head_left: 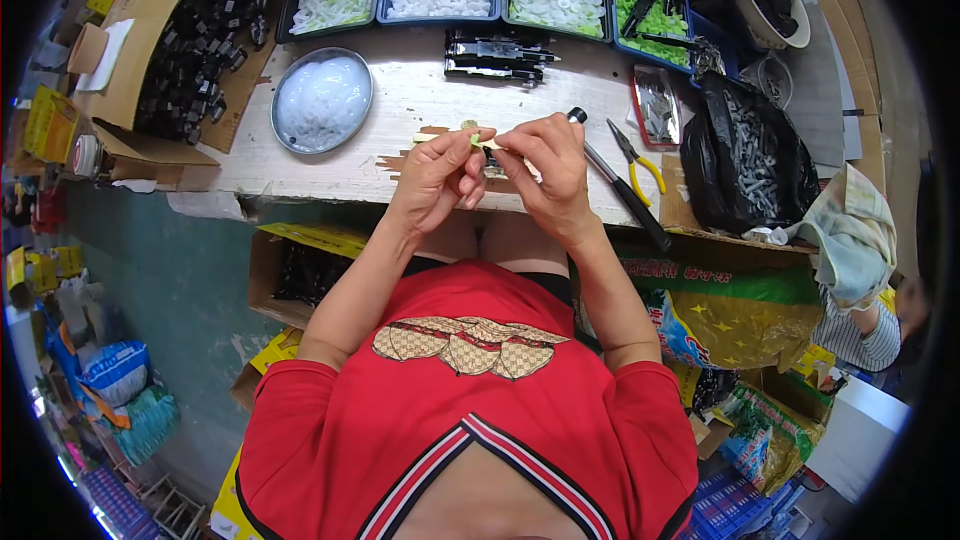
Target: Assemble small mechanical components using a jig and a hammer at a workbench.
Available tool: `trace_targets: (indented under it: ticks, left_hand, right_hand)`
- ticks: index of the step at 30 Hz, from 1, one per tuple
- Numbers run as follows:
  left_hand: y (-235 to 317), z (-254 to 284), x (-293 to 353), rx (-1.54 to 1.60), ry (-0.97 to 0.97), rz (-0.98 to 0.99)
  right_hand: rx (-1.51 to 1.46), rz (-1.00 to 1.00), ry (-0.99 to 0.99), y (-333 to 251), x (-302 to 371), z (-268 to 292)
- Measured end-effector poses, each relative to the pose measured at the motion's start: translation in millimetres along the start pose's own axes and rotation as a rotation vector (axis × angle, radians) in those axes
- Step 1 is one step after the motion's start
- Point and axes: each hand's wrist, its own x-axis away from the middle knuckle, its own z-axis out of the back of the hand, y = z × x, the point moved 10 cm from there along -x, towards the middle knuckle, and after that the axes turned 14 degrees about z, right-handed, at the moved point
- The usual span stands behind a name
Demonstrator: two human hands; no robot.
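Thumb and forefinger of the left hand (437, 170) were pinched on a small green piece (475, 139), which sat between the two hands just over the table's near edge. It lay at the inner side of the left fingertips, so the left hand was the nearer, with the right hand (548, 172) coming in from the other side. The right thumb and forefinger were drawn together just beside it, but whether they gripped anything could not be told (the piece was too small to show its long axis either). Beneath spread a pale, scuffed worktable (410, 90). A round dish (362, 128) stood to the left, dark parts (495, 57) were stacked beyond the hands, and trays of small white and green pieces lined the far side. To the right lay a dark-handled tool (620, 180), yellow-handled pliers (630, 153) and a black bag (718, 175). Around the table were a cardboard box (150, 30), a green floor (180, 260) and, at the far right, another person's striped sleeve (870, 337).
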Motion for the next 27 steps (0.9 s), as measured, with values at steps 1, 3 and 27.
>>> trace_targets:
  ticks: [1,3,27]
  left_hand:
    - [-1.1,0.2,-0.4,0.001,0.000,0.000]
    - [-1.9,1.9,-0.4,-0.028,0.020,-0.025]
    - [45.7,-0.9,30.1,-1.594,0.555,-0.673]
  right_hand:
    - [0.006,0.017,-0.029,-1.8,-0.4,-3.6]
    - [0.011,0.034,-0.060,-4.2,-1.7,-8.2]
    - [0.124,0.171,-0.652,11.6,9.7,-85.7]
